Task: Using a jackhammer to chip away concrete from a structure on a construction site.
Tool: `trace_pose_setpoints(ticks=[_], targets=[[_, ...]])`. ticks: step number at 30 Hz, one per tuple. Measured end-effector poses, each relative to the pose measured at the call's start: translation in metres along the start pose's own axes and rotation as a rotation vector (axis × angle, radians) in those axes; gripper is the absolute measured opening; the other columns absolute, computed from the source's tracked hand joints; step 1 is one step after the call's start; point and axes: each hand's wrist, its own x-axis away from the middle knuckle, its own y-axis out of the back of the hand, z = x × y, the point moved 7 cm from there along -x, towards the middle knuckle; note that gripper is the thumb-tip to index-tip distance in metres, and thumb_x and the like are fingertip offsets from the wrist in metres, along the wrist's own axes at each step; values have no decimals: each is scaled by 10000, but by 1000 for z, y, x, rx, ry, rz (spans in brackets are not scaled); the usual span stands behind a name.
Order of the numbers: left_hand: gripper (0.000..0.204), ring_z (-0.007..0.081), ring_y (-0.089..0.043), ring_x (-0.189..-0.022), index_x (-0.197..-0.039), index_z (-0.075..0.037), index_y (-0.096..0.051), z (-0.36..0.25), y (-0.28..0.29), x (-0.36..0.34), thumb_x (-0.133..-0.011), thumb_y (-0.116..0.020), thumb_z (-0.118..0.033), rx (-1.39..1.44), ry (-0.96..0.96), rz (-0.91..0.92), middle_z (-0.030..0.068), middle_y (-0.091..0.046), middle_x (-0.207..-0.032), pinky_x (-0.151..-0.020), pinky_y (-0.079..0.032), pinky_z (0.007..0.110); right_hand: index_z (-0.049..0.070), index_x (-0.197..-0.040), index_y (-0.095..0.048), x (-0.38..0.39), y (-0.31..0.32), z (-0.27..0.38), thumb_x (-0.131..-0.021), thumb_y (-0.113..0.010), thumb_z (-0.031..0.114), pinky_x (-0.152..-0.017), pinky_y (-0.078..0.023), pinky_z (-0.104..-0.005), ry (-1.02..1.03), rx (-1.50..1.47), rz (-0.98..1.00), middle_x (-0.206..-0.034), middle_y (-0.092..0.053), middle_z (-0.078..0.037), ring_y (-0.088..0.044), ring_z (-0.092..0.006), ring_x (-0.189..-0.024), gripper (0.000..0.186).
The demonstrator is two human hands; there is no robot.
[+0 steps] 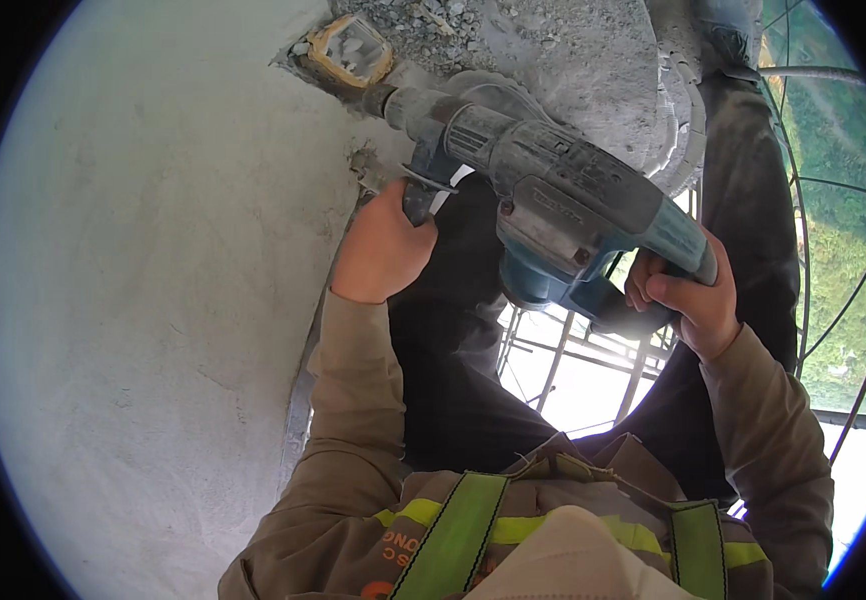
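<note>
A dusty blue-grey rotary hammer (563,215) lies slantwise across the upper middle, its nose toward the upper left. My left hand (385,250) is closed round its dark side handle, near the front. At the back, my right hand (701,305) grips the rear handle, with fingers curled round it. The tool's front end sits beside a square recess (353,52) with a ragged yellowish rim and bits of rubble in it. Whether a bit touches the wall there cannot be made out.
A pale plastered wall (173,260) fills the left side. Broken rubble (423,30) and a dusty concrete surface (593,70) are at the top. My dark-trousered legs straddle a gap showing metal scaffold bars (553,360). Green netting (843,230) hangs at the right behind thin bars.
</note>
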Motion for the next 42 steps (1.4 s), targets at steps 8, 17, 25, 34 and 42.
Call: trace_pose_setpoints(ticks=[8,17,25,34,42], targets=[[376,484,-655,-1000,-1144,32,-662,9,18,-18,-804,-622,-123,49,-58,-101,283,-707,-1007,-854,-526,477,-8,-931,-597,-15,-19,7,-745,-637,-26,-632,-503,-347,97,40,-35,-755,-622,-107,-603,-187,-662,191],[363,476,-655,-994,-1132,27,-663,10,31,-29,-800,-610,-110,-39,-44,-58,276,-706,-1001,-854,-525,475,-18,-892,-595,-26,-16,1,-733,-626,20,-635,-516,-366,94,-11,-67,-708,-620,-133,-606,-224,-607,166],[342,469,-660,-958,-1106,33,-671,1,55,-28,-794,-640,-105,-122,-71,-28,275,-699,-969,-830,-524,478,-5,-835,-585,-24,-31,-3,-724,-615,58,-642,-516,-384,54,-115,-47,-688,-584,-130,-595,-237,-604,132],[318,451,-667,-938,-1071,26,-682,-22,92,-21,-796,-691,-133,-250,-33,-105,262,-697,-955,-802,-518,472,10,-870,-570,-22,-57,39,-835,-620,124,-638,-508,-400,22,-167,-19,-710,-535,-115,-568,-230,-616,129],[366,446,-667,-967,-1146,6,-661,-30,89,-14,-810,-673,-139,-288,-65,-143,261,-700,-996,-827,-517,491,32,-962,-551,-20,-51,51,-893,-621,120,-686,-501,-393,32,-125,18,-816,-552,-99,-571,-216,-684,133]])
